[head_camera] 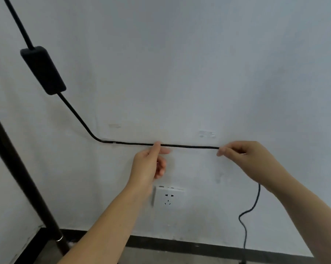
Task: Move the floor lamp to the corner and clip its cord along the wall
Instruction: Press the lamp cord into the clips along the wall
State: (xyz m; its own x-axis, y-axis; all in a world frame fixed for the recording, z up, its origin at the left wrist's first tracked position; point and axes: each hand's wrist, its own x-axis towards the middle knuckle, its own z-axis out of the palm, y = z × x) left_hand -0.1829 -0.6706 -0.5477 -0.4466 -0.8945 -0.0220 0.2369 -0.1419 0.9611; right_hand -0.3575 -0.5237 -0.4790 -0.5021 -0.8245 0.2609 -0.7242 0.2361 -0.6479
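A: We've got the lamp pole (18,168) standing in the corner, so the move looks done. The cord (189,146) is already held at one clip (108,141) near the bend.

B: Now we stretch it level along the wall (218,63). Our left hand (149,164) pinches it mid-run with thumb and forefinger, other fingers loosely curled.

A: Our right hand (244,155) is closed on it further along, just under a clear clip (206,134), which stands empty.

B: No containers here. The rest dangles floorward, and the socket (169,197) is unused.

White wall (199,63), socket (169,197), dark skirting (180,242).
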